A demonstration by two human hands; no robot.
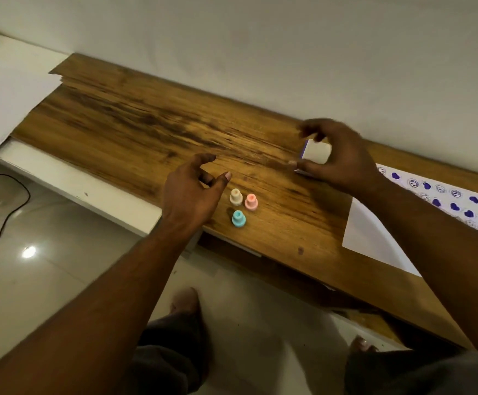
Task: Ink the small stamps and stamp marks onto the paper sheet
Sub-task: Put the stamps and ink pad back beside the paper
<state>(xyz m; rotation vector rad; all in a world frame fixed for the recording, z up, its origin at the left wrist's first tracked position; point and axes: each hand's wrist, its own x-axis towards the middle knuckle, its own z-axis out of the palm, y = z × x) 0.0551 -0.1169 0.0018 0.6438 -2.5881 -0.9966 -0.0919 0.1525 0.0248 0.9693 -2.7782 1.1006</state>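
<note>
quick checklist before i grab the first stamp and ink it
1. Stamps within reach: ok. The cream stamp, pink stamp and blue stamp stand upright beside the left hand.
2. Left hand free: ok, open and empty.
3. Ink pad ready: cannot tell. The right hand holds a small white box with a purple edge; whether it is open is unclear.
4. Paper sheet has blank space: ok, its near part is unmarked.
5. Paper lies flat: cannot tell, the right arm covers part of it.
</note>
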